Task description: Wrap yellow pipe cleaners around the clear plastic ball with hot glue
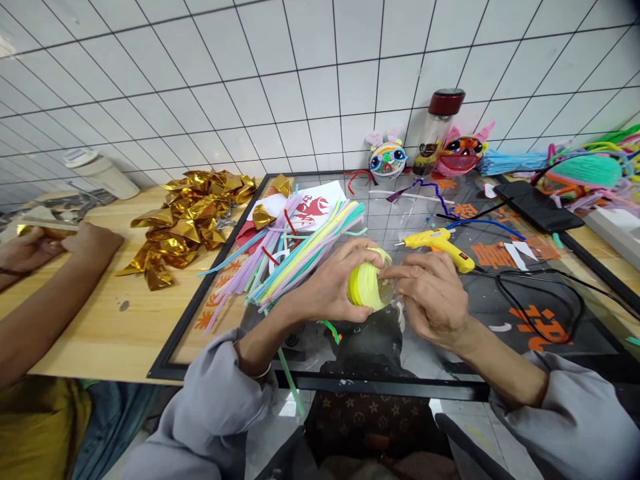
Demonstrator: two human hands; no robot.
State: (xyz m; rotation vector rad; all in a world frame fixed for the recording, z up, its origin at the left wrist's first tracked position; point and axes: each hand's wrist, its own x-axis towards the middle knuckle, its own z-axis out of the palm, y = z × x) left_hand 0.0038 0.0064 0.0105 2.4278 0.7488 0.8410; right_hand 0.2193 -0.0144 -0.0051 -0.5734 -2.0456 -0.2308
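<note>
My left hand [336,283] is wrapped round a clear, open-ended cup [371,283] that is wound with bands of yellow pipe cleaner. The cup lies tilted, its open end facing right. At that rim is my right hand [434,297], index finger stretched to the edge and the other fingers curled in; anything pinched there is hidden. A bundle of pastel pipe cleaners [307,250] lies just left of the cup. To the right, a yellow glue gun [440,247] rests on the glass-topped board [445,363].
Folded gold paper pieces [187,223] are heaped left, near a co-worker's hands [95,243]. Two pipe-cleaner animal heads [387,159] and a red-capped bottle [440,130] stand along the tiled wall. A black phone [537,207] and looping black cable [583,303] lie right.
</note>
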